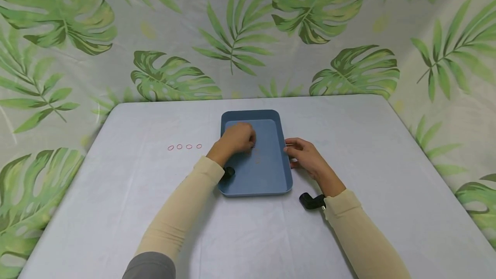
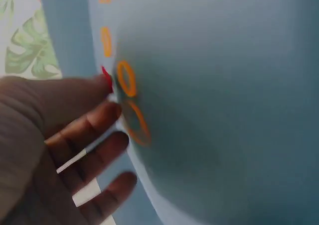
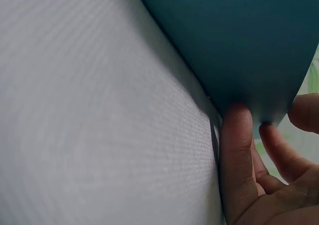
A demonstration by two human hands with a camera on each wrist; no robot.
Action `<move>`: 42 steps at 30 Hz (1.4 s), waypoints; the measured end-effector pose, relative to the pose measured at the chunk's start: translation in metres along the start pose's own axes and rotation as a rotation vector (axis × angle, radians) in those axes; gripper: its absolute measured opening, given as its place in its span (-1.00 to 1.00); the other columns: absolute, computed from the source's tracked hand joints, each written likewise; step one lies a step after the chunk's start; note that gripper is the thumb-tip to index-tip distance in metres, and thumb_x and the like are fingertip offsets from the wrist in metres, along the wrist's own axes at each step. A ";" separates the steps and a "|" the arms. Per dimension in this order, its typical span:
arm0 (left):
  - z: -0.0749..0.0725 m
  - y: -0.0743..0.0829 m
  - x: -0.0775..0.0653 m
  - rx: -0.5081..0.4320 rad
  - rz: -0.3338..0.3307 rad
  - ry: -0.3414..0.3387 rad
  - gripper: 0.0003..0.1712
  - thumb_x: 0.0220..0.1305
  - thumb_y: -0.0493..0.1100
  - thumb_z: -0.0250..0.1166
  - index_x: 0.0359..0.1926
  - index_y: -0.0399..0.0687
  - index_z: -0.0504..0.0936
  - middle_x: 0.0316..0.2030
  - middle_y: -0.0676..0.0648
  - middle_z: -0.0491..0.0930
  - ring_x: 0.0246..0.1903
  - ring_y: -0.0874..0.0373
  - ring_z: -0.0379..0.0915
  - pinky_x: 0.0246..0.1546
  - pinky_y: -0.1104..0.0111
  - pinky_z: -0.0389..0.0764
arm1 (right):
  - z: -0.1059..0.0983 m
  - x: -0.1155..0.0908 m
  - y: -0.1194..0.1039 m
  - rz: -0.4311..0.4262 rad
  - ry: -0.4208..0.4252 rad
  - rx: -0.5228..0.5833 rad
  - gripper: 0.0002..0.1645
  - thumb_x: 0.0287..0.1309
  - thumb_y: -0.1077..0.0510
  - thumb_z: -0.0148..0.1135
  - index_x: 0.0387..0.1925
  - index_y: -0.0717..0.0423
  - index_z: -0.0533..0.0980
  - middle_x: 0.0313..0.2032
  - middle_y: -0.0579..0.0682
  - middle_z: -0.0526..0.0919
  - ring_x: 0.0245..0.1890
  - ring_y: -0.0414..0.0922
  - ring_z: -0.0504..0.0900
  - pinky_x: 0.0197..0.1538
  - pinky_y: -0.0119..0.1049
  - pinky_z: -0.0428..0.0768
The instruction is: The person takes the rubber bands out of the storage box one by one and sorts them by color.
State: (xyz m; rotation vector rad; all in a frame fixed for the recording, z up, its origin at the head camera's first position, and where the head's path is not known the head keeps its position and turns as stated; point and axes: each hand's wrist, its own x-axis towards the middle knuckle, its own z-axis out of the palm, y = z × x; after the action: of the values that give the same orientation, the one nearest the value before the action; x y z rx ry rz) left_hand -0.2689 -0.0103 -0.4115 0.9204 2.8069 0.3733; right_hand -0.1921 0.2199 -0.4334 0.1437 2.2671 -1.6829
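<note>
Over the blue tray (image 1: 263, 182), my left hand (image 1: 238, 137) reaches inside. In the left wrist view its thumb and index finger pinch a small red rubber band (image 2: 107, 79), partly covered by the fingertips. Several orange rubber bands (image 2: 126, 78) lie in a line on the tray floor beside those fingertips. My right hand (image 1: 306, 155) is at the tray's right side. Its fingertips touch the outer wall (image 3: 239, 51) of the tray, with one digit up near the rim.
Several thin red rubber bands (image 1: 189, 146) lie in a row on the white tablecloth (image 1: 155, 184), left of the tray. Leaf-patterned cloth (image 1: 248, 33) hangs behind the table. A black wrist device (image 1: 311, 201) sits below the right hand.
</note>
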 end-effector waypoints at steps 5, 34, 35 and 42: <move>-0.012 0.001 -0.008 -0.212 0.088 0.076 -0.88 0.34 -0.14 0.30 -0.31 -0.02 0.74 -0.19 -0.03 0.68 -0.12 0.08 0.60 -0.03 0.22 0.61 | 0.001 0.000 0.000 -0.003 0.002 0.000 -0.41 0.41 0.13 0.08 0.40 0.19 0.29 0.26 0.28 0.46 -0.01 -0.04 0.60 -0.23 -0.39 0.64; -0.097 -0.023 -0.089 -0.675 0.189 0.323 -0.90 0.33 -0.17 0.33 -0.21 -0.08 0.71 -0.09 -0.04 0.66 -0.08 0.24 0.55 0.05 0.26 0.59 | 0.000 -0.002 -0.001 -0.005 -0.004 -0.015 -0.40 0.41 0.11 0.07 0.41 0.16 0.28 0.27 0.26 0.46 0.00 -0.05 0.60 -0.22 -0.35 0.66; -0.098 -0.025 -0.092 -0.666 0.182 0.316 -0.91 0.33 -0.17 0.33 -0.22 -0.07 0.71 -0.11 -0.03 0.66 -0.10 0.24 0.55 0.05 0.27 0.59 | 0.000 -0.001 -0.001 -0.004 -0.002 -0.016 -0.41 0.41 0.11 0.07 0.40 0.16 0.28 0.27 0.25 0.47 0.00 -0.04 0.60 -0.22 -0.35 0.66; -0.093 -0.045 -0.110 -0.599 0.144 0.293 -0.93 0.33 -0.17 0.32 -0.22 -0.04 0.71 -0.15 0.01 0.68 -0.11 0.30 0.54 0.05 0.26 0.58 | 0.000 0.001 -0.001 0.002 -0.002 -0.023 -0.41 0.41 0.11 0.07 0.40 0.17 0.28 0.27 0.26 0.47 0.00 -0.05 0.60 -0.22 -0.36 0.66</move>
State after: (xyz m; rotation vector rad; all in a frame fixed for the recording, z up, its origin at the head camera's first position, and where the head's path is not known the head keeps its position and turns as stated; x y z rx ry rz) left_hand -0.2277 -0.1285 -0.3267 0.9733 2.5954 1.3729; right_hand -0.1933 0.2193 -0.4330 0.1395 2.2835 -1.6538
